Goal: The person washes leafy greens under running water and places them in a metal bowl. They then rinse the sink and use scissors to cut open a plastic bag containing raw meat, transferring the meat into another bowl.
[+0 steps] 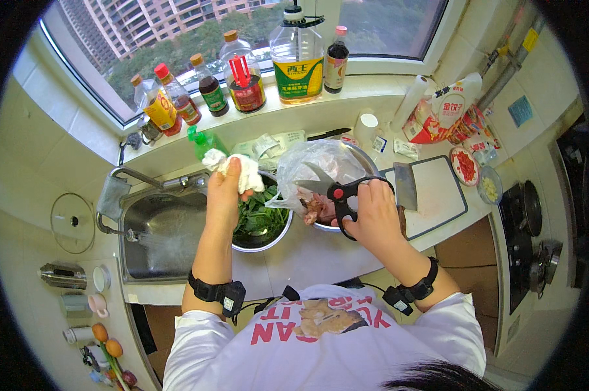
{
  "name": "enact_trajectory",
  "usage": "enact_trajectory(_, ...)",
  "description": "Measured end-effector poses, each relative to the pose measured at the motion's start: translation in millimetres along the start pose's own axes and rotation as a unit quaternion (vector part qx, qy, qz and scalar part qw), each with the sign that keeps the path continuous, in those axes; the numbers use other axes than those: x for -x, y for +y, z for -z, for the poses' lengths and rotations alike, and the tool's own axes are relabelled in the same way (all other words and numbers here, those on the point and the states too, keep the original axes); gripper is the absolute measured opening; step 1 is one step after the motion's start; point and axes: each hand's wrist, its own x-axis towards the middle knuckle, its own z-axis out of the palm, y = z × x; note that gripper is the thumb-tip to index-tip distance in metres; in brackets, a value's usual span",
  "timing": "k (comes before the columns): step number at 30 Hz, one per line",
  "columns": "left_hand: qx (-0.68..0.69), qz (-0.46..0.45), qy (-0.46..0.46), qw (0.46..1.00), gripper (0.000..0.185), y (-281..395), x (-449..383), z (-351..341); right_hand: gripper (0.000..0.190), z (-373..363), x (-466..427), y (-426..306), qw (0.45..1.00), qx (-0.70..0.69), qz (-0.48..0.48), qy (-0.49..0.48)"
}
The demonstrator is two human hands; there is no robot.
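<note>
My left hand (228,188) grips a crumpled white cloth or paper towel (248,173) above the rim of a bowl of leafy greens (267,212). In my right hand (377,210) are black-handled kitchen scissors (319,178), their blades spread and pointing left. Below the blades, raw meat (319,207) lies in a metal bowl (367,159), partly covered by a clear plastic bag (314,156). Just right of my right hand, a cleaver (405,185) rests on a white cutting board (436,195).
Water runs from the faucet (132,236) into the steel sink (162,249) at left. Sauce and oil bottles (298,73) line the windowsill. A green pump bottle (206,141) stands behind my left hand. Small dishes of chopped red (465,167) and pale (489,188) food sit near the stove (516,244).
</note>
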Motion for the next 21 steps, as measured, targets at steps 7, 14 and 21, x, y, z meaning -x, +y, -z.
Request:
enact_trajectory(7,-0.227,-0.176,-0.204,0.936,0.026,21,-2,-39,0.049,16,-2,6,0.997,0.014,0.065,-0.047)
enact_trajectory(14,-0.487,-0.242,-0.412,0.731,0.033,37,-6,-78,0.048,23,-6,20,0.991,0.023,0.116,-0.064)
enact_trajectory(21,-0.403,-0.118,-0.345,0.839,0.028,33,-31,-91,0.055,32,-6,54,0.993,0.000,0.104,-0.057)
